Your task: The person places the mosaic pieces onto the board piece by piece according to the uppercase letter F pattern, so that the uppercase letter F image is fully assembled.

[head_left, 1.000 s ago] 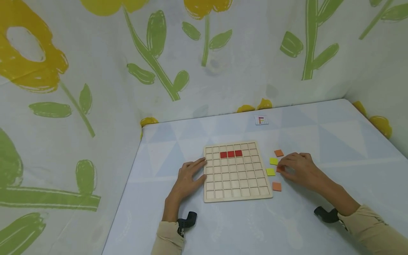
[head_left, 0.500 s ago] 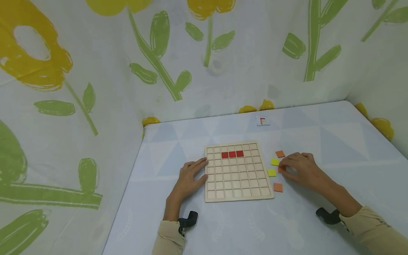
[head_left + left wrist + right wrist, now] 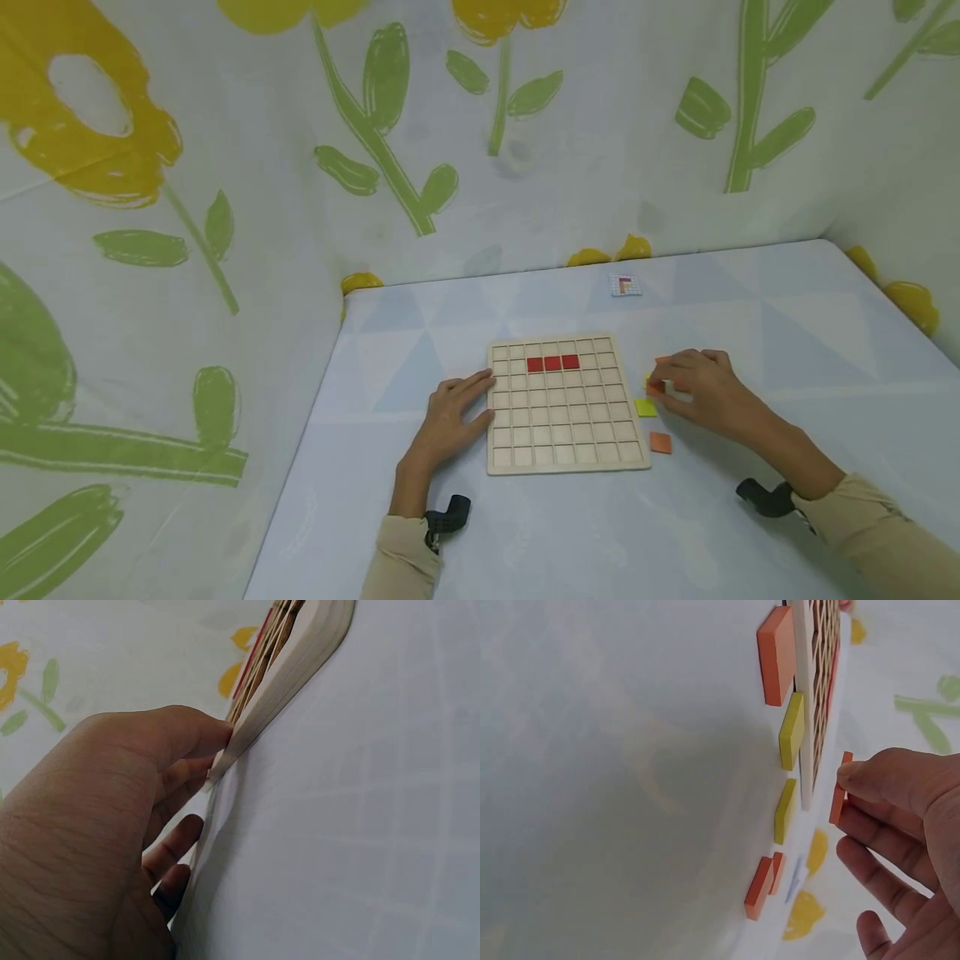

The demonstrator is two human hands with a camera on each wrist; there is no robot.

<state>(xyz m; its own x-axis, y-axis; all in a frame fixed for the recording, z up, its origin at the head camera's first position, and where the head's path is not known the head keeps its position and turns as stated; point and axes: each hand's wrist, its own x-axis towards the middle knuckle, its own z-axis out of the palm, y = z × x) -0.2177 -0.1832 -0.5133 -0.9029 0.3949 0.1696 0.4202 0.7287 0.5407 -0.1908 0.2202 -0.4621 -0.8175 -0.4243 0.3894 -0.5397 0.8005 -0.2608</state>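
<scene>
My right hand (image 3: 708, 393) pinches an orange square tile (image 3: 841, 787) between thumb and fingers, raised above the table in the right wrist view. My left hand (image 3: 447, 421) rests against the left edge of a wooden grid board (image 3: 564, 458), its thumb touching the rim in the left wrist view. Three red tiles (image 3: 552, 363) sit side by side in the board's second row from the back. Beside its right edge lie a yellow tile (image 3: 791, 732), another yellow tile (image 3: 784, 811) and a near orange tile (image 3: 661, 442). Two more orange tiles (image 3: 759, 889) lie close together farther back.
A small card (image 3: 626, 285) with a coloured grid pattern lies at the back of the table (image 3: 540, 533). Flower-printed cloth (image 3: 285, 100) hangs behind and to the left. Each wrist wears a black camera mount (image 3: 447, 515).
My right hand has lifted the orange tile from the table and shifted slightly back, now overlapping the far yellow and orange tiles. The left hand stays on the board's edge.
</scene>
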